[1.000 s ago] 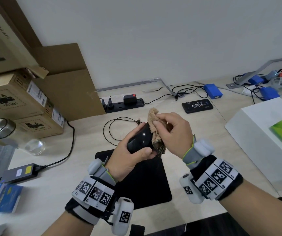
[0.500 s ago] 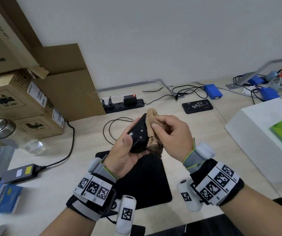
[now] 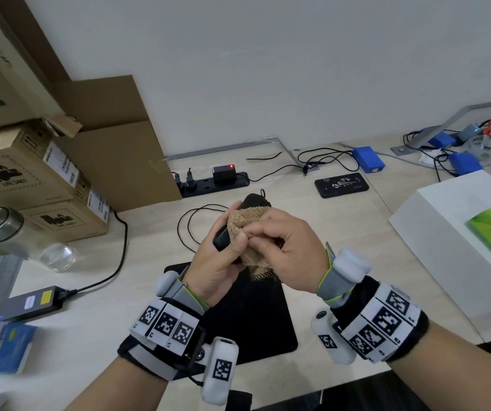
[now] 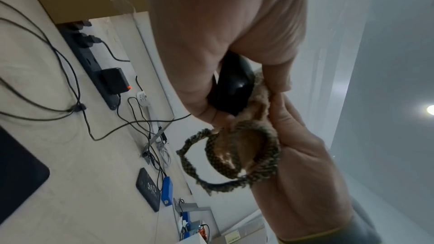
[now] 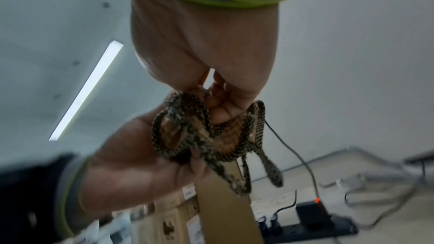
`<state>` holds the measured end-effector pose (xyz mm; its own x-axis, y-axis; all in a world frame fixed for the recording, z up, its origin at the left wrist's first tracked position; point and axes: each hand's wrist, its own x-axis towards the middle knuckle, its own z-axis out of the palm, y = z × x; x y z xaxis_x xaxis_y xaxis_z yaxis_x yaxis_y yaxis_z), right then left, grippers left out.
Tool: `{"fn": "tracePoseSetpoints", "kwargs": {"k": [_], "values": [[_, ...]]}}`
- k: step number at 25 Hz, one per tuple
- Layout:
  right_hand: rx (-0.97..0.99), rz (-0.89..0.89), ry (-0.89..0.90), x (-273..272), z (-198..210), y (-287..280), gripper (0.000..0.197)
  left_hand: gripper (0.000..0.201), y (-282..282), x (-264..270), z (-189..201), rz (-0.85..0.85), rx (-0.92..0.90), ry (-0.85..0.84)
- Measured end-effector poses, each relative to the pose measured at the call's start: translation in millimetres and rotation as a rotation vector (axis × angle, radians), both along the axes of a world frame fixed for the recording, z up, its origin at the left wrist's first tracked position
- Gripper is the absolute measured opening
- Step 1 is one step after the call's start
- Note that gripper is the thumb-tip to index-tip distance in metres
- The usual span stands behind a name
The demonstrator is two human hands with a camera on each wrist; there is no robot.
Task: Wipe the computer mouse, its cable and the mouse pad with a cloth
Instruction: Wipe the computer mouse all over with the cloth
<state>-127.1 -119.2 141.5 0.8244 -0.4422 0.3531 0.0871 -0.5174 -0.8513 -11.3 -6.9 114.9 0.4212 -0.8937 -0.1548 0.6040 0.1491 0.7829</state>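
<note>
Both hands raised: left grip [image 3: 217,262] holding mouse [image 3: 254,200], right grip [image 3: 285,247] pinching cloth [image 3: 245,223]

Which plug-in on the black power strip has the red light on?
The square black adapter, the blocky one toward the right end of the power strip. Its red LED is lit; the two slim plugs at the left end show no light.

Black mouse [image 3: 256,200]; tan cloth [image 3: 245,223], dark speckled edging; black pad [image 3: 253,321]
</note>
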Motion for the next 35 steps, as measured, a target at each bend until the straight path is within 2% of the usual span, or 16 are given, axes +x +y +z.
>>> {"fn": "tracePoseSetpoints", "kwargs": {"k": [4,6,9,10,13,15,17,19,21,24,26,30,35], "values": [[-0.172,-0.027,-0.009,0,-6,-2,0.013,0.055,-2,-4,6,0.039,0.080,0.066],[-0.176,-0.133,-0.035,4,-9,-9,0.015,0.057,-3,-4,6,0.055,0.116,0.095],[-0.099,-0.391,-0.029,12,-8,-26,0.019,0.061,-4,-3,6,0.064,0.138,0.122],[-0.074,-0.420,-0.027,13,-7,-24,0.020,0.063,-4,-4,6,0.071,0.144,0.135],[-0.093,-0.315,-0.055,8,-8,1,0.021,0.064,-3,-4,12,0.057,0.137,0.200],[-0.118,-0.226,-0.070,4,-12,9,0.023,0.055,0,-2,12,0.026,0.115,0.217],[-0.104,-0.275,-0.062,7,-14,-2,0.022,0.049,3,0,9,0.006,0.087,0.185],[-0.001,-0.385,-0.041,12,-16,-15,0.021,0.051,4,0,9,-0.005,0.101,0.190],[0.121,-0.429,-0.042,17,-18,-21,0.022,0.052,2,-2,13,0.000,0.168,0.156],[0.182,-0.450,-0.032,20,-18,-19,0.025,0.049,-5,-7,12,0.031,0.293,0.091],[0.135,-0.415,-0.042,16,-17,-6,0.024,0.046,-11,-9,12,0.076,0.306,0.100],[-0.095,-0.230,-0.062,6,-17,15,0.022,0.044,-14,-6,17,0.091,0.287,0.070],[-0.007,-0.462,-0.101,14,-13,-13,0.019,0.036,-9,-12,19,0.072,0.319,-0.029]]}}
